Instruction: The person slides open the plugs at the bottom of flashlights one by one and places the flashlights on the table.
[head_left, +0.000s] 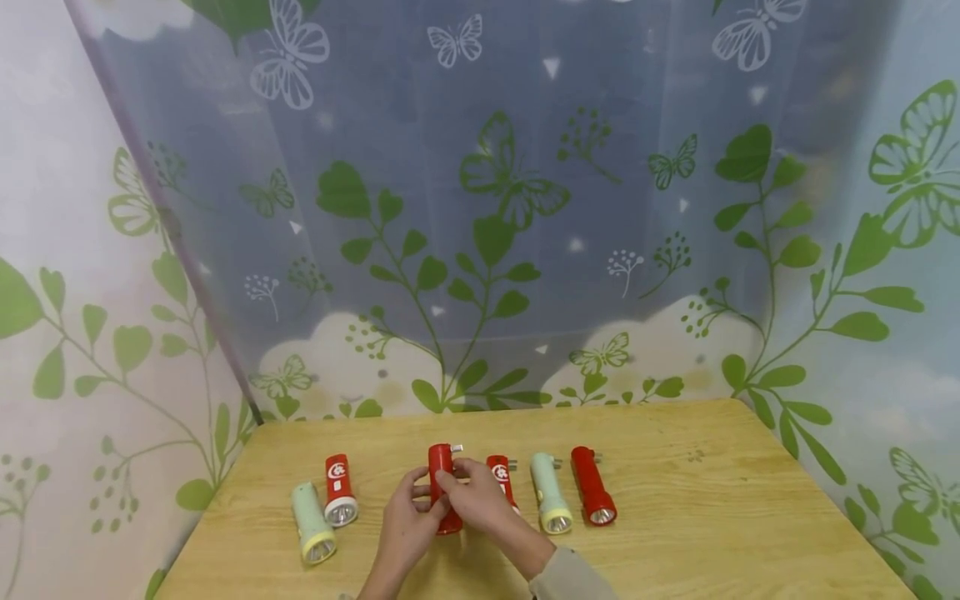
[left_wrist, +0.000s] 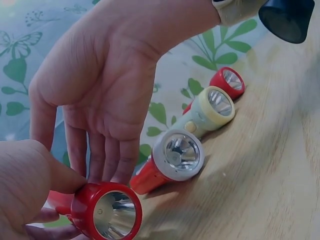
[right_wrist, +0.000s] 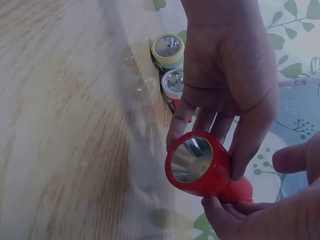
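Observation:
Both hands hold a red flashlight upright near the table's middle, its metal plug prongs sticking out at the top right. The left hand grips the barrel from the left, its thumb across the near side. From the right, the right hand has its thumb on the barrel and its fingers by the prong end. The flashlight's lens faces the camera in the left wrist view, with the left thumb behind its rim. In the right wrist view, the left hand wraps the red flashlight head.
Left on the wooden table lie a mint flashlight and a red, white-rimmed one. To the right lie another red one, partly hidden by the right hand, a mint one and an all-red one. A patterned curtain hangs behind.

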